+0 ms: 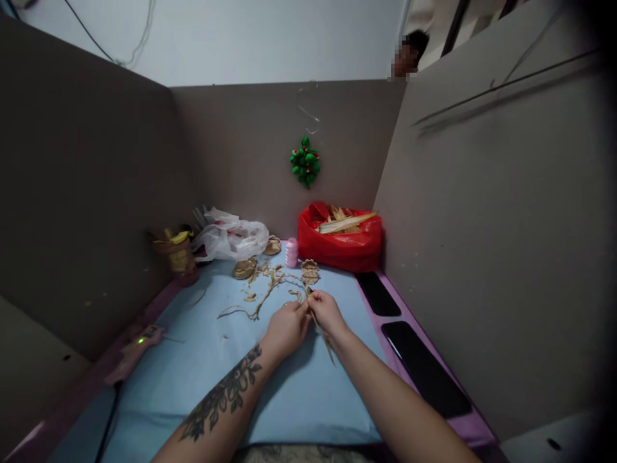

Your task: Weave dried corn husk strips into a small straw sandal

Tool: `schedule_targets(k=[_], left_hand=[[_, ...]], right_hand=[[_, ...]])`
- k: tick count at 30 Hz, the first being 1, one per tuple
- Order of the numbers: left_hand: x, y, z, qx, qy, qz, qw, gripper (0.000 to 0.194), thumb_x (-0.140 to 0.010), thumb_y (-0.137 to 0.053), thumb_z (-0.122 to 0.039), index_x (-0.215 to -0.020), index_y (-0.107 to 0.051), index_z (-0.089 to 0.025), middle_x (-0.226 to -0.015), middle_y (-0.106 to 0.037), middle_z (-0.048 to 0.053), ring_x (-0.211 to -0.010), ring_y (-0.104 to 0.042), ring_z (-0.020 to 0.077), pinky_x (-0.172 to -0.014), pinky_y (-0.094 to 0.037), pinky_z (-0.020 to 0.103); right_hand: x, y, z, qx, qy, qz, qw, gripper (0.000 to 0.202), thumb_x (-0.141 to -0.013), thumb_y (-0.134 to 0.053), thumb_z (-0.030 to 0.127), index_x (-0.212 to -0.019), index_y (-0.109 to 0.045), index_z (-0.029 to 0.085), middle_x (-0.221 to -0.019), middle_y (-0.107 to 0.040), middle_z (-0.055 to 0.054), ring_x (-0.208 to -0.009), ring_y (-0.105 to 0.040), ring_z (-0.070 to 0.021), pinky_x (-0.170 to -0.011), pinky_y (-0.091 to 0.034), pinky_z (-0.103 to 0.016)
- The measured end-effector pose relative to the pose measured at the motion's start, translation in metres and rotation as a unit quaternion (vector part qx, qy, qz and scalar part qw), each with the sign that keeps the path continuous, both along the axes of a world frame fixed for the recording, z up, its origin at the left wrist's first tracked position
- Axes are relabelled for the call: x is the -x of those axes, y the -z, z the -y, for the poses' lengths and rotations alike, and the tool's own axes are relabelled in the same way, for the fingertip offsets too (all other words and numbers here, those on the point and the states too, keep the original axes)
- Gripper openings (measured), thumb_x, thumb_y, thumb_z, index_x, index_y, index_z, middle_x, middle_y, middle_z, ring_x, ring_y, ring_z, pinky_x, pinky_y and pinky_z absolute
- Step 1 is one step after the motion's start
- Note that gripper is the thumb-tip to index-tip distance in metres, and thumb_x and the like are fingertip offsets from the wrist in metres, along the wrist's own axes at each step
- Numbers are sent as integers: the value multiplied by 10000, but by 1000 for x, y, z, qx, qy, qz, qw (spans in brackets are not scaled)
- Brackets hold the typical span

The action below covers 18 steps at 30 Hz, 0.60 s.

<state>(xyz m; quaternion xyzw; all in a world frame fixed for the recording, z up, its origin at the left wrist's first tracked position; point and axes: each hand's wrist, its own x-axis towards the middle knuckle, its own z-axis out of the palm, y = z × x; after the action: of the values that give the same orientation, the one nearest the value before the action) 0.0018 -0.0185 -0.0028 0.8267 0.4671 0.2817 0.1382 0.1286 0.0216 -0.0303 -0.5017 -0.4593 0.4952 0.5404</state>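
Observation:
My left hand (290,326) and my right hand (328,313) meet over the blue cloth (193,379), fingers pinched on a dry fibre braid (264,299). The braid curves away to the left across the cloth. A loose strip (329,349) hangs from between my hands toward me. Just beyond my fingers lies a small woven piece (310,271). Two round woven pieces, one nearer (245,268) and one farther back (272,245), sit to the left among fibre scraps. My fingertips partly hide the held part of the braid.
A red bag (340,241) of dry husks, pink bottle (292,253) and white plastic bag (231,236) stand at the back. Two black phones (424,366) lie right; a pot (178,257) and pink corded tool (137,350) are left. Partitions surround the table; a person's head shows beyond.

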Motion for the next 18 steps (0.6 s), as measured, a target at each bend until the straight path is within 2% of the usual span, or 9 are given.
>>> schedule_targets(k=[1,3,5,7,10,13,18], left_hand=[[1,0,-1,-5,-7,7,1000,306,-844,-449,-211,-1093,-626,-192,-858,-623,80,-801,-559,184,-726,-422,279],[5,1,-6,7,-43,82,996,302,-854,-421,-195,-1064,-639,-182,-882,-631,82,-828,-567,181,-763,-429,289],[9,2,-15,33,-92,175,980,300,-858,-410,-201,-1034,-649,-161,-946,-648,94,-876,-575,188,-807,-431,311],[11,5,-24,62,-107,212,969,292,-848,-427,-223,-1008,-657,-140,-986,-664,106,-895,-590,197,-806,-443,319],[11,7,-30,106,-59,213,969,272,-825,-469,-260,-953,-677,-140,-929,-700,79,-823,-620,179,-737,-463,275],[10,7,-28,134,-21,204,969,231,-787,-520,-288,-830,-696,-145,-771,-703,38,-702,-607,156,-649,-440,237],[12,2,-24,140,-40,188,971,168,-730,-547,-258,-671,-652,-141,-624,-624,11,-608,-520,140,-587,-360,236]], right_hand=[[0,-1,0,2,-6,-5,1000,141,-598,-542,294,-546,-450,200,-459,-439,68,-433,-397,-84,-441,-299,-205],[-1,-4,1,14,-27,-22,999,154,-591,-542,318,-562,-446,201,-468,-464,61,-437,-419,-86,-447,-319,-206],[-2,-6,2,29,-53,-35,998,173,-580,-551,336,-575,-445,199,-484,-499,47,-436,-440,-88,-448,-333,-208],[-3,-8,3,40,-76,-39,996,187,-566,-567,338,-580,-448,194,-490,-517,39,-423,-439,-83,-441,-330,-207],[-4,-9,5,42,-103,-35,993,191,-561,-587,333,-592,-468,186,-486,-522,38,-420,-435,-77,-448,-328,-207],[-2,-10,8,31,-116,-20,993,175,-565,-596,303,-587,-472,182,-469,-497,51,-427,-426,-74,-459,-320,-208],[1,-10,9,8,-97,25,995,126,-581,-587,251,-580,-486,176,-480,-503,46,-453,-422,-83,-459,-295,-211]])
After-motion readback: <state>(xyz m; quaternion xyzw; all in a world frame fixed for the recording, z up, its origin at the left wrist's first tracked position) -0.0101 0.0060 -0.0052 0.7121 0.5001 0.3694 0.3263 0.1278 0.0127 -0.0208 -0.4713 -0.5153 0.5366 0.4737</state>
